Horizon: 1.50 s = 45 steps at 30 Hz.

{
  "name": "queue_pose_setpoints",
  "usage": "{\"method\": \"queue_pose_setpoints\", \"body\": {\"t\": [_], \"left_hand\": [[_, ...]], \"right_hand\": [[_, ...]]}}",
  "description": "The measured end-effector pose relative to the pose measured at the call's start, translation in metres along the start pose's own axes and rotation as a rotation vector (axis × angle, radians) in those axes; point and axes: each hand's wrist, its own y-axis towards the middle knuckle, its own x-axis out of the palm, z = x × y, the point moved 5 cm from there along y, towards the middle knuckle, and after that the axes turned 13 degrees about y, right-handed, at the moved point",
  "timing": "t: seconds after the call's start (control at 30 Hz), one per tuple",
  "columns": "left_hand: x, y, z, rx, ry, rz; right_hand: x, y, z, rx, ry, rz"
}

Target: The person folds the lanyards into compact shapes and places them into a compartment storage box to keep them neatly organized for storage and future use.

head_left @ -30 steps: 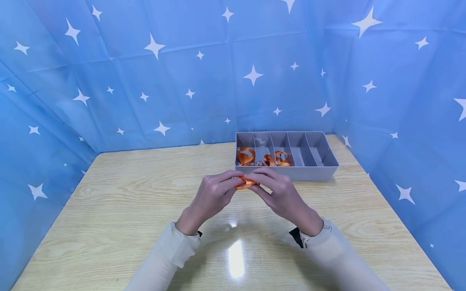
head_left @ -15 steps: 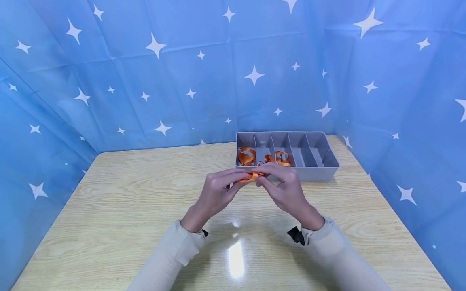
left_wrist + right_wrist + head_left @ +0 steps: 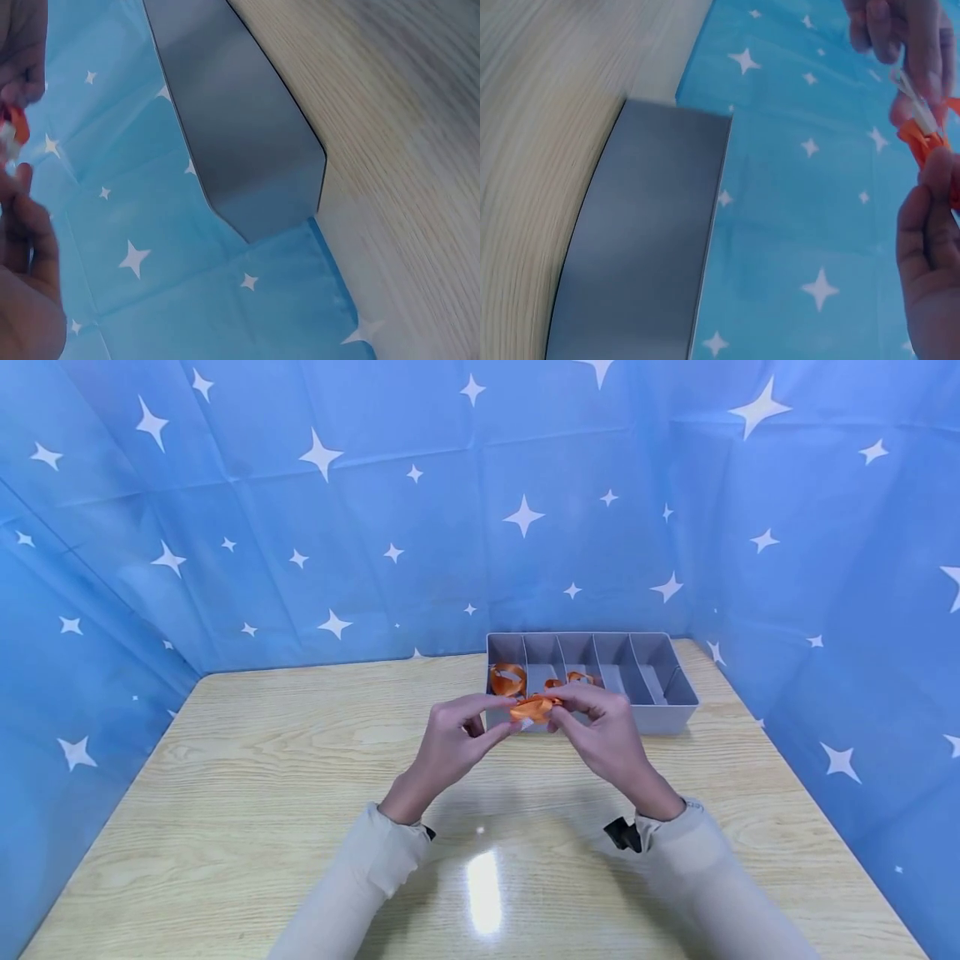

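A folded bundle of orange ribbon [image 3: 534,710] is held up between both hands, overlapping the front of the grey box in the head view. My right hand [image 3: 603,727] pinches the bundle at its right side with thumb and fingers. At the left end, the thumb and index finger of my left hand [image 3: 450,739] pinch a small white clip [image 3: 921,112] against the ribbon. The right wrist view shows the clip's narrow white body reaching into the orange folds. In the left wrist view, the ribbon [image 3: 19,124] shows only at the left edge, blurred.
A grey divided box [image 3: 660,718] stands at the table's back right, near the blue star-patterned curtain [image 3: 420,510]. Orange ribbon coils [image 3: 508,681] lie in its left compartments, partly hidden by the hands. The wood-grain table [image 3: 262,777] stretches to the left.
Both hands have moved right and slightly away with the ribbon, now covering part of the box. The left fingers have spread wider, and the white clip has come into sight.
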Motion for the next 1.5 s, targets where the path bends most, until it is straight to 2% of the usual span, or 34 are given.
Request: {"method": "queue_pose_setpoints", "body": {"t": [0.1,0.23,0.37,0.47,0.6,0.77,0.87,1.0,1.2,1.37,1.5], "left_hand": [[0.003,0.001,-0.010,-0.107,-0.025,-0.071],[0.009,0.001,-0.024,-0.247,0.014,-0.153],[0.015,0.000,-0.042,-0.389,0.102,-0.160],[0.019,-0.001,-0.056,-0.505,0.161,-0.150],[0.026,-0.004,-0.071,-0.610,0.228,-0.168],[0.030,-0.007,-0.080,-0.678,0.294,-0.173],[0.033,-0.008,-0.084,-0.712,0.302,-0.184],[0.037,-0.009,-0.088,-0.759,0.293,-0.203],[0.036,-0.010,-0.093,-0.816,0.279,-0.199],[0.035,-0.015,-0.097,-0.867,0.240,-0.199],[0.035,-0.014,-0.098,-0.858,0.216,-0.203]], "right_hand": [[-0.011,0.001,0.003,0.011,-0.057,0.034],[-0.026,0.001,0.009,0.042,-0.143,0.082],[-0.038,0.002,0.014,0.070,-0.204,0.122],[-0.039,0.004,0.006,0.084,-0.247,0.139],[-0.044,0.003,0.008,0.109,-0.280,0.159],[-0.066,-0.002,0.037,0.143,-0.309,0.195],[-0.076,-0.003,0.043,0.197,-0.323,0.224],[-0.089,-0.005,0.047,0.276,-0.356,0.295],[-0.109,-0.010,0.052,0.373,-0.443,0.427],[-0.117,-0.015,0.062,0.428,-0.470,0.441],[-0.123,-0.018,0.068,0.424,-0.507,0.470]]}}
